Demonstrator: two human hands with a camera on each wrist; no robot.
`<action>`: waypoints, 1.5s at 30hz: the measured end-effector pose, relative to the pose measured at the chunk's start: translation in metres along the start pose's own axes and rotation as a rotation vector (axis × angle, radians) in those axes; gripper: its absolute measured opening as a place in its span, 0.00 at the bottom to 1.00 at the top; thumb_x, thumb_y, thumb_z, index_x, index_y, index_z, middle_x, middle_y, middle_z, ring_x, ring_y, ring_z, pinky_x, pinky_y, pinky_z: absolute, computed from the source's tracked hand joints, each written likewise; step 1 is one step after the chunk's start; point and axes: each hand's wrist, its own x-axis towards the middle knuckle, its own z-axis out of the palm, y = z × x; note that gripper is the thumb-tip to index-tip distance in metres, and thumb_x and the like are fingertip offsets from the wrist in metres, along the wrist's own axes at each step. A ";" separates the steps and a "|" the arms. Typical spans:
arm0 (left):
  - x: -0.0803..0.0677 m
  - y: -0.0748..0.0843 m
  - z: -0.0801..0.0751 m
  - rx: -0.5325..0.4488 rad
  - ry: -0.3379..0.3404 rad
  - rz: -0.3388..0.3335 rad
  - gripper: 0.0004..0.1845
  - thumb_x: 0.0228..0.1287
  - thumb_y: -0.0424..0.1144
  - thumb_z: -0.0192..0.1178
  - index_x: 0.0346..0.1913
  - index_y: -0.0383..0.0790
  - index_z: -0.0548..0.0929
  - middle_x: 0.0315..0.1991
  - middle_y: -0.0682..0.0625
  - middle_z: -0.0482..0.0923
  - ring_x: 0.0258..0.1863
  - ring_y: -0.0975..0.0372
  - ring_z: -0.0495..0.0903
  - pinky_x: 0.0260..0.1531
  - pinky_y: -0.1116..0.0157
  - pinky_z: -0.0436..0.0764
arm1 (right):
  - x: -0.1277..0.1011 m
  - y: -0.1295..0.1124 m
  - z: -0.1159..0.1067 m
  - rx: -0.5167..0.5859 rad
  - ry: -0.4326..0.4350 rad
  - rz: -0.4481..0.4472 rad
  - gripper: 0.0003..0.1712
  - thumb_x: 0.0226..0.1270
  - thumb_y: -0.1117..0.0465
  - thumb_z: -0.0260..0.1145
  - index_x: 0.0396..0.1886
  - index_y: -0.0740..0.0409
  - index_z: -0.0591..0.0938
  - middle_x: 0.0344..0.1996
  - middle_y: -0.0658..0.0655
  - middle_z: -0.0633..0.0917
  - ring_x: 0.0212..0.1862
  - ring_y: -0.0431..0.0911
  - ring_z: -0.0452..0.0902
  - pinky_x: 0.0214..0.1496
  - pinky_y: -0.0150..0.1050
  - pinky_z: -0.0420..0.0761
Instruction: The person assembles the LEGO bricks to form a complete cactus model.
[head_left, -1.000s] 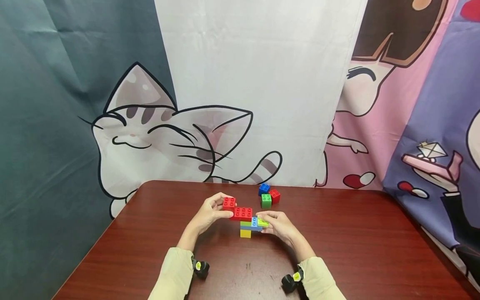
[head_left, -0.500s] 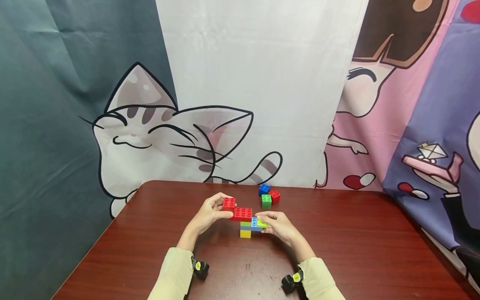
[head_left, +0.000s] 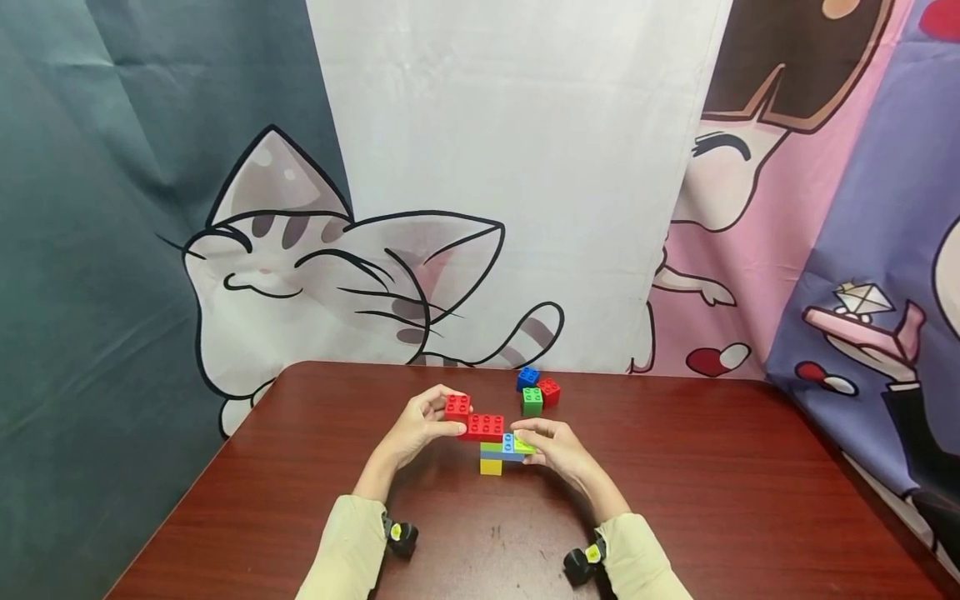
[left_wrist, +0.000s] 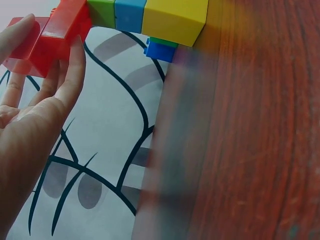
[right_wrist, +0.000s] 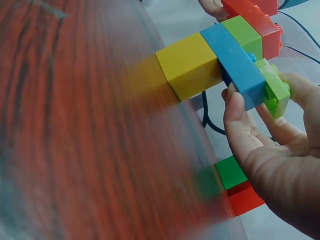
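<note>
Head view: near, a stack of yellow, blue and green bricks stands on the desk. The right hand pinches its lime brick, steadying it, while the left hand clamps two red bricks on top. Far: three loose bricks.

Playroom: cartoon backdrop, toy bricks

Your left hand and right hand meet mid-table, fingers curled in pinching grips (forearms angled inward, cream sleeves).
</note>
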 end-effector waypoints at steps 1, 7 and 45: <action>0.000 0.000 0.000 -0.001 0.001 -0.001 0.25 0.56 0.27 0.66 0.56 0.27 0.70 0.55 0.27 0.74 0.44 0.63 0.82 0.45 0.68 0.84 | 0.000 0.000 0.000 0.003 -0.002 -0.002 0.29 0.69 0.55 0.64 0.60 0.73 0.74 0.46 0.58 0.81 0.39 0.41 0.79 0.40 0.29 0.83; 0.001 0.001 0.000 0.002 -0.003 0.005 0.26 0.56 0.27 0.66 0.57 0.26 0.70 0.54 0.28 0.74 0.44 0.63 0.82 0.44 0.69 0.84 | 0.002 0.000 -0.001 -0.004 0.000 0.022 0.29 0.70 0.54 0.63 0.61 0.70 0.73 0.48 0.58 0.80 0.39 0.40 0.79 0.40 0.28 0.83; -0.001 0.000 0.001 0.019 0.006 0.010 0.25 0.57 0.28 0.65 0.56 0.26 0.70 0.55 0.27 0.75 0.43 0.65 0.83 0.45 0.69 0.84 | 0.029 0.008 -0.012 -0.090 0.439 -0.143 0.28 0.67 0.65 0.64 0.65 0.65 0.72 0.65 0.67 0.74 0.67 0.59 0.68 0.53 0.25 0.76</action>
